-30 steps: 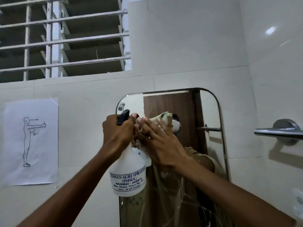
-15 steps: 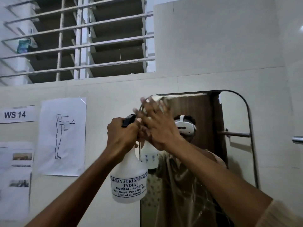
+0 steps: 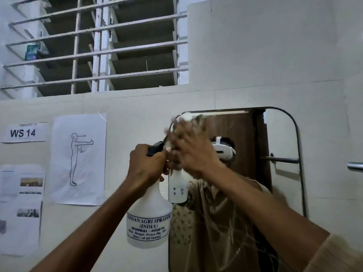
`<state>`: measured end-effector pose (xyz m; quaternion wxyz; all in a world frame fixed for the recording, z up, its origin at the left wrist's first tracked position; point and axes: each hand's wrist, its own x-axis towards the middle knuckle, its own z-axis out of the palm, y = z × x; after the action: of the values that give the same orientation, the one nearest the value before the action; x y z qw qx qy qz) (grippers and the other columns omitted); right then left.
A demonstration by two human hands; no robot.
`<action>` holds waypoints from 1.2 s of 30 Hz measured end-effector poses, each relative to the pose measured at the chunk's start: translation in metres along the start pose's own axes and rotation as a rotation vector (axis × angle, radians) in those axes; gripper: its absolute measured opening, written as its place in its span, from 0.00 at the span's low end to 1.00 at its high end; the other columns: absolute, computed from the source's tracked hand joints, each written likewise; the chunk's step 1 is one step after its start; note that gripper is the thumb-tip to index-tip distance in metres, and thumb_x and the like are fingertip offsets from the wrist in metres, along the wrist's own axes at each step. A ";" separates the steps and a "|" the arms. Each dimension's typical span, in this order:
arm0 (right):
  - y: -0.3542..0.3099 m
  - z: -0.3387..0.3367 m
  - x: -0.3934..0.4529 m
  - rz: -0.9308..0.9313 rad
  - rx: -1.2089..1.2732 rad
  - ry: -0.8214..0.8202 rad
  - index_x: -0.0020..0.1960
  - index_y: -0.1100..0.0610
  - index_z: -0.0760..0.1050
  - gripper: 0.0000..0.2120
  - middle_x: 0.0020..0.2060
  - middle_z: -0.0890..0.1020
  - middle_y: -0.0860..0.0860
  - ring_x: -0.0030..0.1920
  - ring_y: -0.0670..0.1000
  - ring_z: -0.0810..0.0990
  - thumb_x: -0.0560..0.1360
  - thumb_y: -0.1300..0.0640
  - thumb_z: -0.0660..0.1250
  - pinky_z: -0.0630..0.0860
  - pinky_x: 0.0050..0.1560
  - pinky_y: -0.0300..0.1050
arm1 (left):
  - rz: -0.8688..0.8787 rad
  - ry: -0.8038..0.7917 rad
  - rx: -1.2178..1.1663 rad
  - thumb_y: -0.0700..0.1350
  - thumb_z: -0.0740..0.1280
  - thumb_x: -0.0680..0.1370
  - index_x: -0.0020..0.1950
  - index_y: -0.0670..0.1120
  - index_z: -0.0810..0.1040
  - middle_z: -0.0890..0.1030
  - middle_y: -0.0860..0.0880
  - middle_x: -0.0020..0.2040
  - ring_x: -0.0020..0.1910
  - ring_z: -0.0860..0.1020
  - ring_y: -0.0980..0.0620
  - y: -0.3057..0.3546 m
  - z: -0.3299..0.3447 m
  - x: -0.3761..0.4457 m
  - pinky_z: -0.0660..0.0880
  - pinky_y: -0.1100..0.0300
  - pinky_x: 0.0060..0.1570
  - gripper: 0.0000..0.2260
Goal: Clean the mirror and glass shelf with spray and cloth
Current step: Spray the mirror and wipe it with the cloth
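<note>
A wall mirror [image 3: 279, 183] with rounded corners hangs at the right. My left hand [image 3: 146, 166] grips the neck of a white spray bottle [image 3: 149, 218] with a black trigger, held up by the mirror's left edge. My right hand [image 3: 191, 152] presses flat against the mirror's top left corner, blurred with motion. A pale cloth [image 3: 198, 119] peeks out above its fingers. The glass shelf is out of view.
A barred window [image 3: 98, 46] sits high on the left. Paper sheets [image 3: 78, 158] and a "WS 14" label [image 3: 23, 132] are stuck to the wall left of the mirror. A metal rail [image 3: 355, 166] juts from the right wall.
My right hand with the cloth has slid up and left across the mirror to its top corner. The view has shifted so the mirror sits further right. The bottle stays raised.
</note>
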<state>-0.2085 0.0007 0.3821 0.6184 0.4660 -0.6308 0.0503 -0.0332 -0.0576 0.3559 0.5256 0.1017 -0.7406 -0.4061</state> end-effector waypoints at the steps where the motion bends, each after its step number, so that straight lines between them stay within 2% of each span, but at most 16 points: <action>1: -0.017 0.010 -0.016 -0.181 -0.010 -0.028 0.77 0.48 0.63 0.27 0.80 0.55 0.57 0.80 0.59 0.48 0.80 0.45 0.58 0.50 0.75 0.69 | 0.018 0.006 0.010 0.47 0.70 0.80 0.37 0.39 0.83 0.84 0.42 0.31 0.32 0.82 0.45 0.000 0.001 0.000 0.78 0.51 0.26 0.16; 3: -0.032 0.035 -0.052 -0.349 0.039 -0.003 0.68 0.38 0.72 0.19 0.74 0.69 0.44 0.77 0.54 0.58 0.79 0.48 0.60 0.61 0.74 0.68 | 0.046 0.027 0.024 0.50 0.70 0.78 0.39 0.36 0.83 0.84 0.37 0.35 0.33 0.82 0.39 -0.002 0.002 -0.002 0.81 0.41 0.36 0.17; 5: -0.033 0.029 -0.063 -0.403 -0.070 -0.137 0.62 0.23 0.67 0.16 0.69 0.67 0.26 0.76 0.47 0.55 0.81 0.43 0.55 0.58 0.77 0.62 | 0.041 0.029 0.007 0.48 0.70 0.80 0.40 0.37 0.83 0.85 0.37 0.36 0.36 0.84 0.36 -0.003 0.001 -0.006 0.81 0.44 0.39 0.16; 6: -0.024 0.029 -0.061 -0.465 -0.063 -0.178 0.66 0.26 0.69 0.17 0.71 0.67 0.30 0.77 0.47 0.56 0.80 0.42 0.56 0.56 0.78 0.59 | 0.033 0.018 -0.007 0.47 0.70 0.80 0.40 0.36 0.83 0.85 0.37 0.36 0.35 0.83 0.37 -0.005 0.001 -0.007 0.79 0.48 0.36 0.16; 7: -0.010 0.031 -0.051 -0.551 -0.048 -0.171 0.70 0.36 0.71 0.20 0.74 0.69 0.41 0.78 0.51 0.59 0.78 0.43 0.60 0.55 0.77 0.58 | 0.020 0.003 -0.008 0.46 0.70 0.81 0.40 0.36 0.83 0.84 0.36 0.35 0.33 0.83 0.40 -0.007 0.000 -0.009 0.77 0.52 0.33 0.15; 8: 0.006 0.025 -0.040 -0.516 -0.054 -0.137 0.74 0.44 0.69 0.25 0.76 0.67 0.49 0.79 0.53 0.59 0.77 0.46 0.62 0.53 0.77 0.57 | 0.005 -0.022 0.000 0.45 0.69 0.81 0.40 0.36 0.83 0.84 0.38 0.34 0.31 0.82 0.44 -0.009 -0.001 -0.012 0.76 0.56 0.29 0.15; 11: 0.040 -0.006 -0.022 -0.097 0.012 -0.035 0.81 0.47 0.49 0.29 0.82 0.47 0.51 0.81 0.52 0.45 0.82 0.48 0.51 0.49 0.78 0.60 | -0.025 -0.063 0.025 0.44 0.68 0.82 0.40 0.39 0.84 0.86 0.42 0.33 0.31 0.83 0.48 -0.015 -0.004 -0.018 0.75 0.61 0.25 0.13; 14: 0.014 -0.006 -0.037 0.103 0.056 0.020 0.82 0.50 0.43 0.33 0.81 0.41 0.54 0.81 0.53 0.38 0.81 0.51 0.54 0.44 0.79 0.59 | -0.043 -0.054 0.025 0.45 0.69 0.82 0.41 0.40 0.84 0.86 0.41 0.35 0.32 0.84 0.47 -0.024 -0.004 -0.020 0.75 0.62 0.25 0.13; 17: -0.034 0.015 -0.077 -0.186 0.052 -0.094 0.82 0.51 0.49 0.35 0.81 0.46 0.56 0.81 0.57 0.39 0.78 0.50 0.59 0.41 0.79 0.59 | -0.074 -0.032 0.043 0.44 0.69 0.81 0.39 0.37 0.83 0.85 0.37 0.35 0.32 0.83 0.44 -0.032 0.000 -0.024 0.76 0.59 0.25 0.15; 19: -0.050 0.027 -0.113 -0.441 0.047 -0.172 0.80 0.49 0.56 0.33 0.80 0.56 0.54 0.81 0.59 0.46 0.77 0.49 0.61 0.42 0.79 0.60 | -0.085 -0.028 0.043 0.43 0.69 0.81 0.39 0.35 0.83 0.85 0.36 0.36 0.32 0.82 0.42 -0.036 0.003 -0.026 0.77 0.59 0.25 0.15; 22: -0.037 0.027 -0.123 -0.593 -0.021 -0.222 0.79 0.47 0.55 0.35 0.79 0.57 0.51 0.79 0.57 0.57 0.76 0.47 0.64 0.43 0.78 0.57 | -0.113 -0.055 0.031 0.43 0.69 0.81 0.39 0.36 0.83 0.85 0.38 0.34 0.32 0.83 0.40 -0.040 0.006 -0.032 0.75 0.59 0.25 0.14; 24: -0.011 0.017 -0.099 -0.462 -0.043 -0.120 0.80 0.48 0.55 0.33 0.79 0.54 0.52 0.80 0.57 0.54 0.78 0.47 0.61 0.43 0.79 0.56 | -0.127 -0.082 0.037 0.43 0.69 0.81 0.39 0.36 0.83 0.85 0.39 0.34 0.33 0.84 0.42 -0.044 0.008 -0.037 0.75 0.60 0.25 0.14; 28: 0.041 -0.018 -0.060 0.127 -0.009 0.000 0.82 0.50 0.43 0.33 0.81 0.42 0.54 0.81 0.55 0.40 0.83 0.52 0.56 0.43 0.79 0.59 | -0.143 -0.091 0.047 0.44 0.69 0.82 0.41 0.37 0.83 0.85 0.40 0.35 0.32 0.83 0.47 -0.054 0.010 -0.040 0.77 0.59 0.27 0.13; 30: 0.024 -0.019 -0.063 0.227 0.033 0.045 0.82 0.51 0.43 0.36 0.81 0.42 0.56 0.81 0.57 0.39 0.81 0.55 0.59 0.44 0.79 0.60 | -0.144 -0.098 0.047 0.44 0.68 0.82 0.41 0.38 0.83 0.84 0.41 0.34 0.31 0.82 0.48 -0.058 0.015 -0.042 0.76 0.59 0.27 0.13; 33: -0.036 0.006 -0.111 0.018 0.119 -0.056 0.82 0.51 0.47 0.41 0.81 0.48 0.56 0.80 0.57 0.40 0.75 0.56 0.64 0.39 0.79 0.58 | -0.151 -0.113 0.040 0.44 0.69 0.82 0.41 0.39 0.83 0.83 0.43 0.33 0.29 0.81 0.50 -0.058 0.024 -0.046 0.75 0.60 0.26 0.12; 36: -0.072 0.025 -0.180 -0.341 0.149 -0.258 0.80 0.47 0.52 0.33 0.81 0.52 0.50 0.81 0.55 0.44 0.79 0.52 0.60 0.48 0.79 0.58 | -0.135 -0.107 0.034 0.44 0.69 0.82 0.42 0.39 0.84 0.84 0.43 0.33 0.30 0.82 0.49 -0.058 0.027 -0.046 0.76 0.58 0.28 0.12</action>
<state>-0.2163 0.0393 0.1903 0.4961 0.6127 -0.6114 -0.0685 -0.0528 -0.0559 0.2799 0.4550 0.1386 -0.7657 -0.4331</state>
